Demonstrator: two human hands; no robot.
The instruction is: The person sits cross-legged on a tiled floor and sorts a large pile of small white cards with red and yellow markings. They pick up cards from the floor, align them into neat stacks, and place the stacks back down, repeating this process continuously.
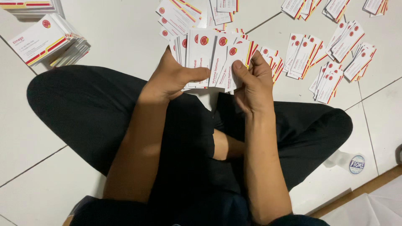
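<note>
Left hand (171, 77): fingers closed around a fanned bunch of cards (213, 58), thumb pressed across the front.
Right hand (251, 81): fingers pinching the right side of the same fan, thumb on the frontmost card.
Cards held: white with a red round mark and red-yellow stripes, raised above the lap, overlapping, upright.
Lap: crossed legs in dark trousers (96, 109), seated on the floor.
Floor (113, 37): white tiles, small card piles (335, 58) scattered ahead and to the right.
Far left: tall stack of cards (48, 39).
Lower right: round sticker (356, 164).
</note>
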